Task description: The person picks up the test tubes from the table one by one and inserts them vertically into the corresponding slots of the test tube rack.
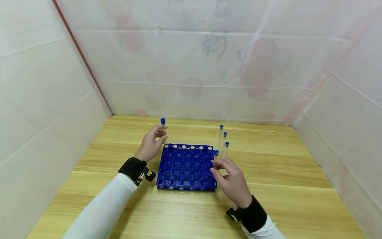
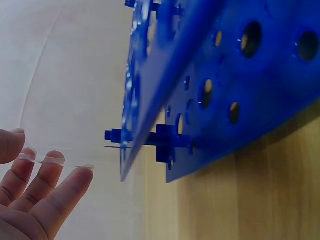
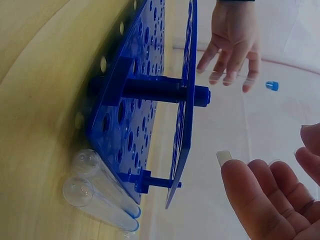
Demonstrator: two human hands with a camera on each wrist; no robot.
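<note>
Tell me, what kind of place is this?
Probably a staged tabletop set, not a real laboratory: a wooden table enclosed by white sheeting, with a blue test tube rack and capped tubes.

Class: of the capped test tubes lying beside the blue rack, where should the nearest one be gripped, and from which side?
Pinch the test tube mid-barrel from above. It lies flat on the table beside the rack, so its upper side is exposed; the right hand hovers closest.
</note>
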